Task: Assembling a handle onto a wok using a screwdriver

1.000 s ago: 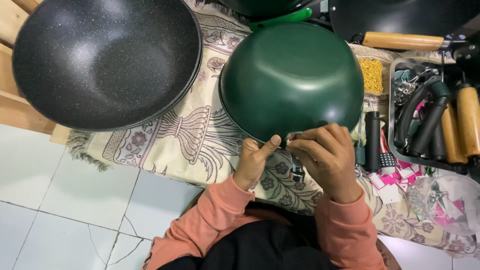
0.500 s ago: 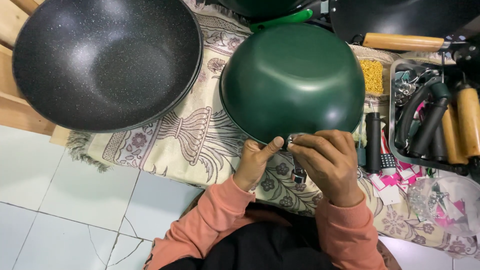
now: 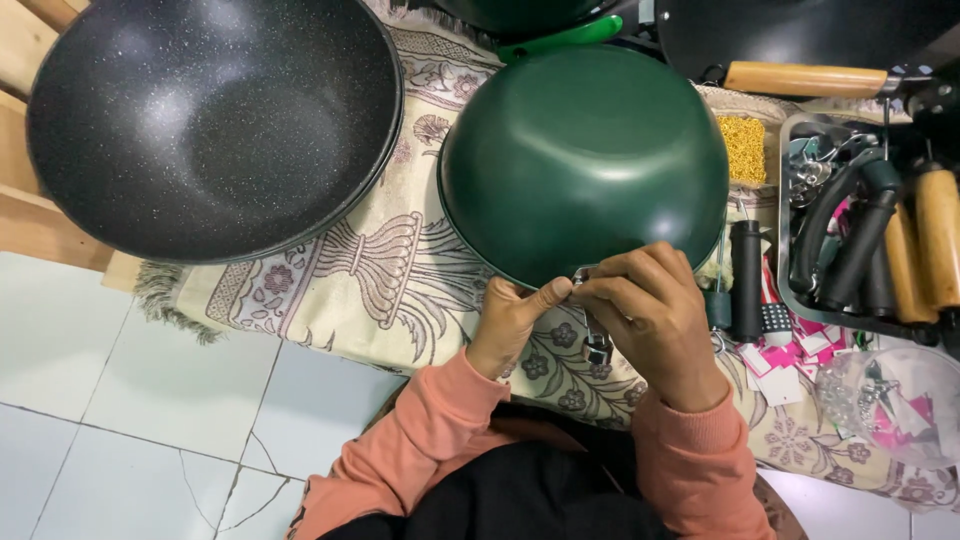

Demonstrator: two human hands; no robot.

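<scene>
A dark green pan [image 3: 585, 165] lies upside down on a patterned cloth [image 3: 400, 280]. My left hand [image 3: 510, 320] and my right hand [image 3: 650, 320] meet at the pan's near rim. Between their fingertips is a small metal bracket [image 3: 597, 340] that sticks out from the rim toward me. My right hand pinches the bracket from above, and my left thumb presses against it from the left. Both sleeves are salmon pink.
A large black speckled wok [image 3: 215, 125] sits at the left. A tray [image 3: 790, 190] at the right holds black and wooden handles [image 3: 935, 235]. A wooden-handled pan [image 3: 800, 78] lies at the back. Yellow scrubber [image 3: 745, 148], black screwdriver [image 3: 745, 280], pink-white tags [image 3: 790, 350], white tiled floor [image 3: 120, 400].
My hands have stayed at the pan's near rim with only slight finger shifts on the metal bracket. Nothing else has moved.
</scene>
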